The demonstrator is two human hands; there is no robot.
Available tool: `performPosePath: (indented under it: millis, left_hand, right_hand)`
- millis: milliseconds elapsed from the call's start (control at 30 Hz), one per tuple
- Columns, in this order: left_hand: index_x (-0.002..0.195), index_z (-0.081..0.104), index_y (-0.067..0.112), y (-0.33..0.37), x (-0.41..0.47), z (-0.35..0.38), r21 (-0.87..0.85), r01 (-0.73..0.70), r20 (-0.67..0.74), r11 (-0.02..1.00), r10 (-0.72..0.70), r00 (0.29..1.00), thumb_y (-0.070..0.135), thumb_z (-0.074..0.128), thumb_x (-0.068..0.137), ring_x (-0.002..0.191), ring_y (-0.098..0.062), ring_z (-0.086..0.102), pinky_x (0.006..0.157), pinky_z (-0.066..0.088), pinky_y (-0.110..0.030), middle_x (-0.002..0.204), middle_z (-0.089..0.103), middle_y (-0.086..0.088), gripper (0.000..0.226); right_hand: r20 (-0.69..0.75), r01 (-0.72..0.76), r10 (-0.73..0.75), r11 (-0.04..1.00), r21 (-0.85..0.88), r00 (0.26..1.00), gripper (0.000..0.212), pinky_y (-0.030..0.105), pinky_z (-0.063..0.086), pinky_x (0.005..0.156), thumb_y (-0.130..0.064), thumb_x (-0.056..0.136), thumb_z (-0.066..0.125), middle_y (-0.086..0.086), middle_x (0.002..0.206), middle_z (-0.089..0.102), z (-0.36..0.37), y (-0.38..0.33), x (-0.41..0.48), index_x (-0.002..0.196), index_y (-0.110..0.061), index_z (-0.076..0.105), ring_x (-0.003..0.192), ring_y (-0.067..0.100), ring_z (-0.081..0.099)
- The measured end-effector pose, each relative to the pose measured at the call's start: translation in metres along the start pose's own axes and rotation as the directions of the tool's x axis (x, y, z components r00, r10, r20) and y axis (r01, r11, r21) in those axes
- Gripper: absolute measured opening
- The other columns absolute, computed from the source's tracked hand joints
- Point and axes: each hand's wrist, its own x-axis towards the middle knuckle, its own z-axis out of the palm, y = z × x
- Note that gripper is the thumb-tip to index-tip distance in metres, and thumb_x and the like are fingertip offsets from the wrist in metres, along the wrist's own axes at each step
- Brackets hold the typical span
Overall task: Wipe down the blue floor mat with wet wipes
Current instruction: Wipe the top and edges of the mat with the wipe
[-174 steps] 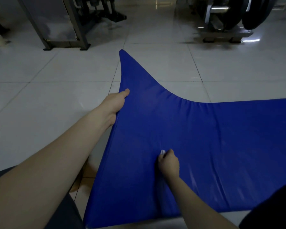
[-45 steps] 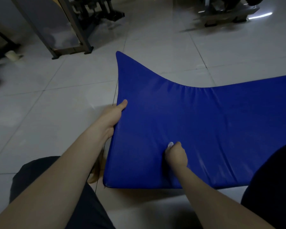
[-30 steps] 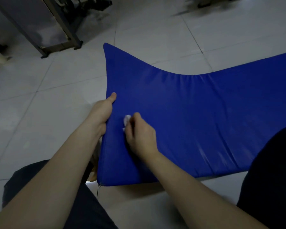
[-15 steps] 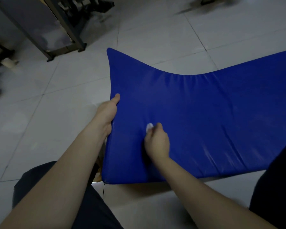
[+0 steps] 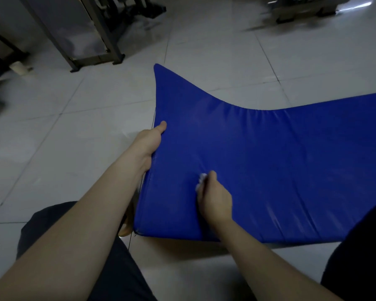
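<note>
Blue floor mat (image 5: 269,159) lies on a pale tiled floor (image 5: 52,148), reaching from mid-frame out past the right edge. Its left end is lifted off the tiles. The far left corner points up and away, and the near left corner hangs above the floor with shadow beneath. There are small wrinkles along the far edge and faint pale streaks on the surface toward the right.

Left hand (image 5: 149,140) grips the mat's left edge. The thumb lies on top of the blue surface and the fingers are tucked underneath, out of sight. The bare forearm runs in from lower left.

Right hand (image 5: 214,196) rests on the mat's upper face near the lifted end, a little in from the near edge. Its fingers are curled into a loose fist around a white wet wipe (image 5: 201,181). Only a small wad shows, poking out at the thumb side and touching the mat.

Dark trousers (image 5: 109,268) cover a knee at lower left, beside the mat's near corner. A second dark shape at lower right overlaps the near edge. A tan shape (image 5: 124,231) sits just under the near corner; I cannot tell what it is.

A metal frame (image 5: 96,40) with angled legs stands on the tiles at upper left, well apart from the mat. A small pale object (image 5: 19,67) at far left is too blurred to identify. A machine base (image 5: 302,7) at top right is also blurred.
</note>
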Motion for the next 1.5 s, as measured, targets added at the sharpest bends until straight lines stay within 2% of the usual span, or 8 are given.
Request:
performPosePath:
  millis: [233,567,767,967,1100,1200,1333,1500]
  left_hand:
    - [0.116,0.072,0.016,0.005,-0.001,0.004,-0.092,-0.026,0.075,0.995,0.033,0.997,0.043,0.058,0.102,0.088,-0.021,0.076,0.077,0.063,-0.038,0.098,0.079,-0.001,0.033]
    - [0.118,0.071,0.012,0.016,-0.009,-0.007,-0.151,-0.049,0.237,0.987,0.084,0.968,0.041,0.053,0.104,0.090,-0.021,0.076,0.076,0.061,-0.035,0.110,0.077,-0.007,0.037]
    - [0.107,0.073,0.010,0.014,-0.010,-0.003,-0.163,-0.087,0.122,0.983,0.107,0.987,0.038,0.060,0.101,0.081,-0.022,0.077,0.076,0.060,-0.036,0.098,0.079,-0.007,0.032]
    - [0.113,0.073,0.016,0.015,-0.009,-0.006,-0.140,-0.075,0.123,0.987,0.093,0.988,0.041,0.057,0.102,0.085,-0.020,0.077,0.069,0.061,-0.034,0.101,0.079,-0.001,0.031]
    - [0.116,0.072,0.015,0.013,-0.009,-0.002,-0.154,-0.054,0.151,0.986,0.078,0.985,0.040,0.058,0.102,0.088,-0.022,0.077,0.068,0.061,-0.035,0.103,0.079,-0.003,0.032]
    - [0.120,0.071,0.015,0.013,-0.005,-0.001,-0.186,-0.064,0.136,0.981,0.091,0.987,0.040,0.059,0.102,0.096,-0.024,0.076,0.078,0.062,-0.039,0.109,0.078,-0.003,0.034]
    - [0.121,0.071,0.015,0.012,-0.003,0.004,-0.186,-0.064,0.106,0.981,0.085,0.991,0.040,0.058,0.102,0.096,-0.024,0.076,0.079,0.062,-0.039,0.106,0.078,-0.002,0.034]
    - [0.117,0.071,0.010,0.014,0.000,0.004,-0.215,-0.043,0.093,0.976,0.064,0.994,0.037,0.059,0.101,0.094,-0.028,0.076,0.080,0.063,-0.041,0.104,0.078,-0.010,0.034]
  right_hand:
    - [-0.004,-0.498,0.499,0.865,-0.062,0.867,0.029,0.038,0.043,0.062,-0.036,0.108,0.036,0.011,0.091,0.066,0.004,0.063,0.006,0.103,-0.009,0.045,0.072,0.024,0.056]
    - [-0.088,0.070,-0.031,0.875,0.478,0.996,0.033,0.043,0.043,0.054,-0.044,0.107,0.041,-0.001,0.068,0.056,-0.035,-0.103,0.001,0.090,-0.017,0.050,0.056,0.014,0.050]
    - [-0.097,0.429,-0.418,0.872,0.236,0.903,0.018,0.028,0.034,0.050,-0.034,0.106,0.045,-0.010,0.069,0.053,-0.041,-0.121,-0.008,0.094,-0.021,0.049,0.052,0.008,0.046]
    - [-0.087,0.079,-0.076,0.997,0.023,0.993,0.030,0.038,0.038,0.053,-0.047,0.104,0.036,-0.008,0.065,0.048,-0.018,-0.016,0.009,0.086,-0.023,0.035,0.056,0.021,0.052]
    - [-0.052,-0.316,0.312,0.920,-0.233,0.949,0.026,0.035,0.035,0.057,-0.040,0.108,0.033,0.002,0.077,0.062,-0.008,0.056,-0.001,0.096,-0.017,0.038,0.066,0.024,0.054]
    - [-0.053,-0.406,0.404,0.913,-0.031,0.913,0.031,0.033,0.035,0.055,-0.038,0.108,0.038,0.005,0.083,0.062,-0.006,0.041,0.003,0.097,-0.010,0.045,0.069,0.021,0.052]
    - [-0.081,-0.165,0.209,0.913,0.373,0.975,0.035,0.035,0.036,0.054,-0.038,0.106,0.045,0.001,0.071,0.057,-0.017,-0.037,0.007,0.085,-0.011,0.048,0.059,0.016,0.051]
    - [0.036,0.132,-0.176,0.844,0.520,0.984,0.023,0.031,0.041,0.052,-0.036,0.107,0.045,-0.004,0.071,0.056,-0.038,-0.124,-0.014,0.094,-0.019,0.051,0.056,0.008,0.048]
